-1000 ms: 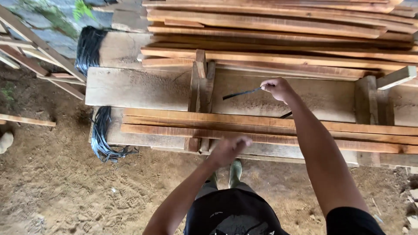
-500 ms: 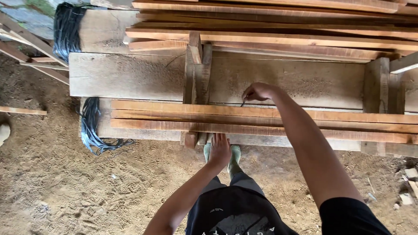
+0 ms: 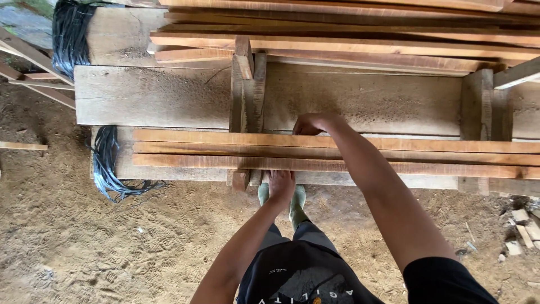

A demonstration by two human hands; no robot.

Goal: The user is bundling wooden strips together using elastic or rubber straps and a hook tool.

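1. Sandy ground (image 3: pixel 84 242) fills the lower half, scuffed with tread marks, wood scraps (image 3: pixel 520 225) off at the right edge.
2. Up top, a big stack (image 3: pixel 349 28) of reddish boards runs across the view.
3. Below it, a wide grey plank (image 3: pixel 163 98), dusty with sawdust, with upright wooden stops (image 3: pixel 247 90) standing on it.
4. Nearest the person, three long slats (image 3: pixel 197 149) lie side by side on the bench edge.
5. Black strapping in two bundles (left side): one bundle (image 3: pixel 70 36) up high, a second (image 3: pixel 109 163) trailing onto the ground.
6. Right hand (image 3: pixel 312 124) is at the far edge of the slats, fingers curled down behind the farthest one; whether it grips anything, cannot tell.
7. Left hand (image 3: pixel 280 183) reaches under the near edge, fingers tucked beneath the nearest slat, hidden, so its grip is unclear too.
8. Green boots (image 3: pixel 297 200) peek out below the bench.
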